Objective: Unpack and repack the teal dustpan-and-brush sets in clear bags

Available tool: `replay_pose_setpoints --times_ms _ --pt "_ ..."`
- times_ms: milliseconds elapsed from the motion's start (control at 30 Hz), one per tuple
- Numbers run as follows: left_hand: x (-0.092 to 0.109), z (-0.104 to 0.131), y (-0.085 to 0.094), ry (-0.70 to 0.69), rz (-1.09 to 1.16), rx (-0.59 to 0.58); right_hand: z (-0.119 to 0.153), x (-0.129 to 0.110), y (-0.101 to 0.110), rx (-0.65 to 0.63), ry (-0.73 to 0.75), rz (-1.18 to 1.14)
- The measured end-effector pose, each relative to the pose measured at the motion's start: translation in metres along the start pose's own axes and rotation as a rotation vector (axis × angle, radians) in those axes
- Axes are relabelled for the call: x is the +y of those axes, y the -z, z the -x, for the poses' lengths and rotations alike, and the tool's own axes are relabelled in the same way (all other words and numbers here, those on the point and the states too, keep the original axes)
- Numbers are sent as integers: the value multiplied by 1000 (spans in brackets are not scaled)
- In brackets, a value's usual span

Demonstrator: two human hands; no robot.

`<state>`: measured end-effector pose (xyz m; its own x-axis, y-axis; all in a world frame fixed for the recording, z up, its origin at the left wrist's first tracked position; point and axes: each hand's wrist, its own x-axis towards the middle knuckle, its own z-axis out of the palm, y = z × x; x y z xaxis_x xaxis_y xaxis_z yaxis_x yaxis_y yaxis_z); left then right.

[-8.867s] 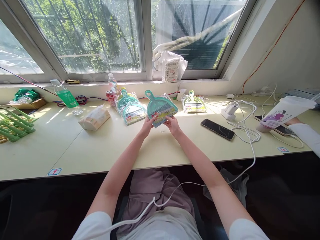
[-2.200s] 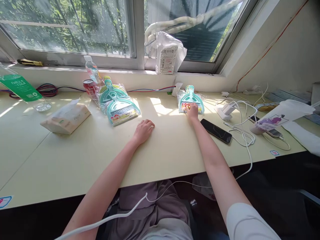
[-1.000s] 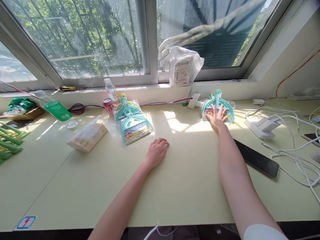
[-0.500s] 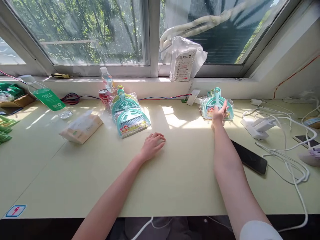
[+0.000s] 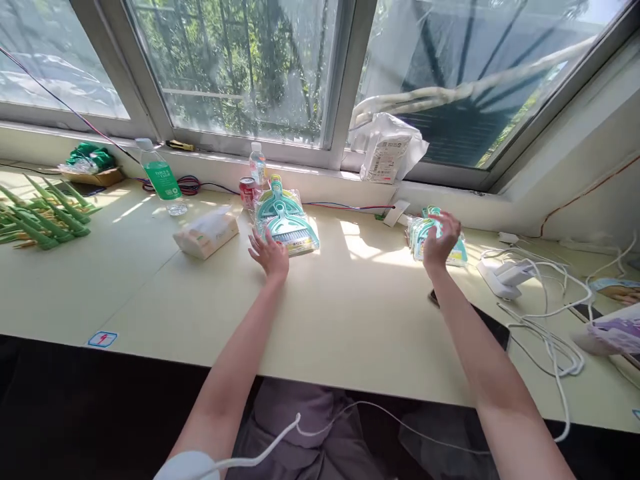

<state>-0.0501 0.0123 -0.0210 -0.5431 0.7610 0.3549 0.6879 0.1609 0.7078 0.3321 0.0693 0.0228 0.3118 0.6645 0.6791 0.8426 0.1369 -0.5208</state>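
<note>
Far to the left of the left hand (image 5: 271, 255), green sticks (image 5: 40, 217) lie in a pile on the tabletop (image 5: 345, 313). Closer in stand a bottle with a green label (image 5: 161, 183) and a tissue pack (image 5: 206, 233). The left hand is spread open, fingers apart, holding nothing. Its fingertips are right at the near edge of a bagged teal dustpan and brush set (image 5: 286, 221), which lies just beyond the hand. A red can (image 5: 247, 191) and a small bottle (image 5: 257, 164) stand behind that set.

The right hand (image 5: 439, 240) is over a second pile of bagged teal sets (image 5: 426, 233), well to the right of the first. Its fingers curl loosely over the top bag; whether the grip has closed on it is too blurred to tell. To the right of this hand sit a white charger (image 5: 505, 277) and white cables (image 5: 555, 327). A black phone (image 5: 487, 323) lies under the right forearm.
</note>
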Motion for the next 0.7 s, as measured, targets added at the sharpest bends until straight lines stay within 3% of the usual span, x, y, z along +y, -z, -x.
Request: replay_pose_setpoints --times_ms 67,167,233,300,367,433,500,567,633,700 --pt "-13 -13 -1 163 186 -39 31 -22 1 -98 68 -211" --pt "-22 -24 4 335 390 -150 75 -48 -14 -413 -4 -436" --pt "-21 -23 12 413 509 -397 97 -63 -26 -493 -35 -509" --pt "-16 -15 19 389 613 -679 113 -79 -33 -448 20 -540" --pt "-7 0 20 285 717 -951 124 -93 -33 -342 150 -516" --pt "1 16 14 163 796 -1115 132 -105 -28 -354 363 -439" --pt "8 29 5 79 844 -1133 139 -112 -23 -460 567 -338" --pt "12 36 -4 40 858 -1119 145 -114 -22 -514 663 -257" --pt "13 36 -8 41 869 -1077 149 -112 -24 -496 638 -209" --pt "14 32 -6 49 893 -1023 150 -108 -28 -507 507 -209"
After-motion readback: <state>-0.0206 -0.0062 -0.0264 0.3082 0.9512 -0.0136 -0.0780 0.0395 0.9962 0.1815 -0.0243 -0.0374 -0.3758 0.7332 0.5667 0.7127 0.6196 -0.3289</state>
